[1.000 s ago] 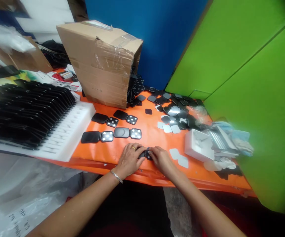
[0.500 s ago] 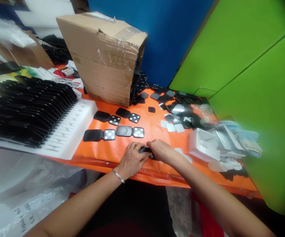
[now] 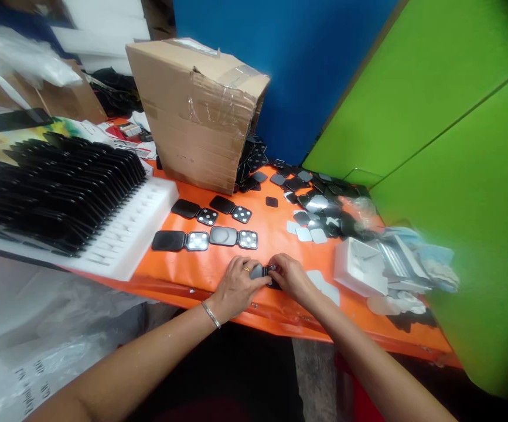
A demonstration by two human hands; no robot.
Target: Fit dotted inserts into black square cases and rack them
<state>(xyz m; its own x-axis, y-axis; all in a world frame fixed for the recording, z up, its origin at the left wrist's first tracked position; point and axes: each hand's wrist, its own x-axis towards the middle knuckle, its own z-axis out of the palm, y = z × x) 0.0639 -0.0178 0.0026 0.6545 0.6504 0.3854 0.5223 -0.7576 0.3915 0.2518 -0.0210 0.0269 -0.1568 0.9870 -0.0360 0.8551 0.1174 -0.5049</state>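
Note:
Near the front edge of the orange-covered table, a black two-panel folding pad [image 3: 257,272] lies opened out between my hands. My left hand [image 3: 238,283] grips its left panel, thumb along the near side and fingers over the far side. With fingertips pinched, my right hand [image 3: 291,275] holds the right panel close to the hinge and covers much of it. Beyond my hands lie several similar opened pads; one of them [image 3: 222,236] has a faint ring on its left panel and pale round spots on its right panel.
A tall cardboard box [image 3: 192,117] stands behind the pads. At left, a white foam tray [image 3: 126,252] holds rows of black pieces. Loose square plates [image 3: 304,234] are scattered right of centre, near a small white box [image 3: 359,266]. Green panels [image 3: 433,135] border the right side.
The pad between my hands now shows more of its grey left panel and hinge. My right hand's fingers have shifted to a pinch near the hinge. The camera view has moved slightly.

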